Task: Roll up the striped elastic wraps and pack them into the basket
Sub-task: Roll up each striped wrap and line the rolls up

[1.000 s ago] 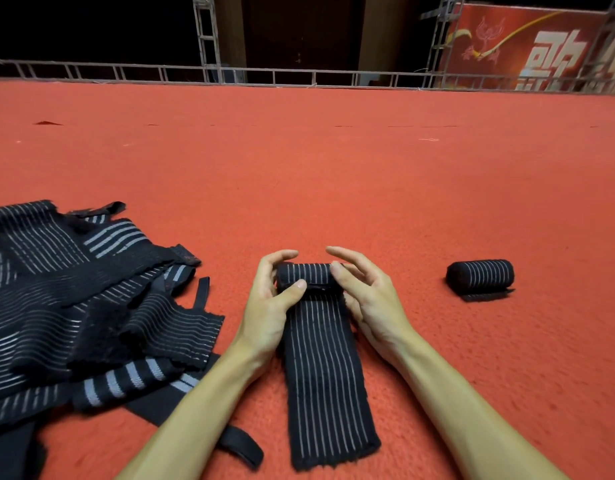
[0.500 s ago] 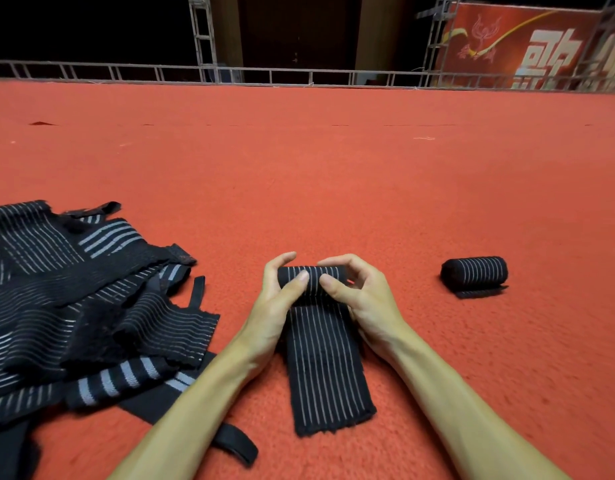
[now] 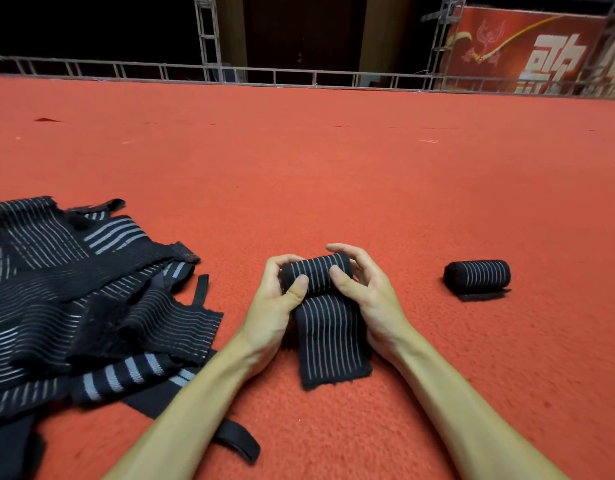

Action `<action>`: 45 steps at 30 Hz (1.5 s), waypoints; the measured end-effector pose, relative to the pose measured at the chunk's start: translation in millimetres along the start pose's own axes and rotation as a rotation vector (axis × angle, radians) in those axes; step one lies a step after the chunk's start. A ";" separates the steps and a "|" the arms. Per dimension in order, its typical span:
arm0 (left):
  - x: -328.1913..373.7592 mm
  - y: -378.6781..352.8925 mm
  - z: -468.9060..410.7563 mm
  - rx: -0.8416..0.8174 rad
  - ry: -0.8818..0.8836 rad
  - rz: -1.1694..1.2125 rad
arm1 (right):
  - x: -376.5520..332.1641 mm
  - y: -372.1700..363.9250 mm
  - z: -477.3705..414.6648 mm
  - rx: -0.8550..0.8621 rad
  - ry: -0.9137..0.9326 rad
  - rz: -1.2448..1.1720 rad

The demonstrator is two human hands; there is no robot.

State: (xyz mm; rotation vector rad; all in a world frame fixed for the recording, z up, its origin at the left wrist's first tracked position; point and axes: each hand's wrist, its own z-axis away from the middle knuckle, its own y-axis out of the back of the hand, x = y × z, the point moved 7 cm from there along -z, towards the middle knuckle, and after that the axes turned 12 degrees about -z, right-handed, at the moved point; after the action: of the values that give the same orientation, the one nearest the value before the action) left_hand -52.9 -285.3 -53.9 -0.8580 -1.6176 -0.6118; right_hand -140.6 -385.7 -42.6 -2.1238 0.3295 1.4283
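Observation:
A black elastic wrap with grey stripes [image 3: 328,336] lies on the red carpet in front of me, its far end wound into a thick roll. My left hand [image 3: 274,306] grips the roll's left end, thumb on top. My right hand [image 3: 364,292] grips the right end, fingers curled over the back and thumb pressing the front. A short flat tail of the wrap stretches toward me. A finished rolled wrap [image 3: 477,278] sits on the carpet to the right. No basket is in view.
A heap of unrolled striped black wraps [image 3: 77,306] with loose straps covers the carpet at my left. Red carpet [image 3: 333,174] stretches far ahead to a metal truss railing [image 3: 299,77] and a red banner [image 3: 527,50].
The roll has grown thicker and moved toward me. The flat tail has become much shorter. Both hands have curled more tightly round the roll.

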 end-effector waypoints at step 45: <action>3.3 11.8 -0.2 0.108 0.094 0.068 | 11.4 13.3 -2.7 0.116 -0.104 -0.089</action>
State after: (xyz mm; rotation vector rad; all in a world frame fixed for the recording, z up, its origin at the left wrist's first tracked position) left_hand -43.6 -277.8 -51.4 -0.7900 -1.5167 -0.5057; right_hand -140.4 -397.0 -56.3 -1.9398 0.2679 1.4270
